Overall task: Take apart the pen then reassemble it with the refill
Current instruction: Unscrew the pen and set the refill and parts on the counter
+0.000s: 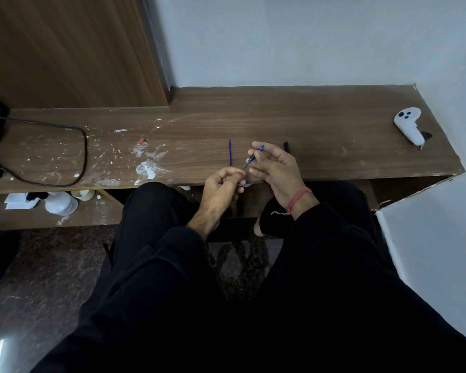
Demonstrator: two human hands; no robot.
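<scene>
My right hand holds a blue pen body between thumb and fingers, slanted down to the left, over the front of the wooden shelf. A thin dark refill tip sticks out of its lower end. My left hand pinches at that tip with fingers curled; what it grips is too small to tell apart. A loose blue refill lies on the shelf just left of my hands. A dark pen cap lies behind my right hand, partly hidden.
A white controller lies at the shelf's far right. A black cable loops at the left, beside dried white paint splashes. A white bottle and tape roll sit on the lower shelf. My black-trousered legs fill the foreground.
</scene>
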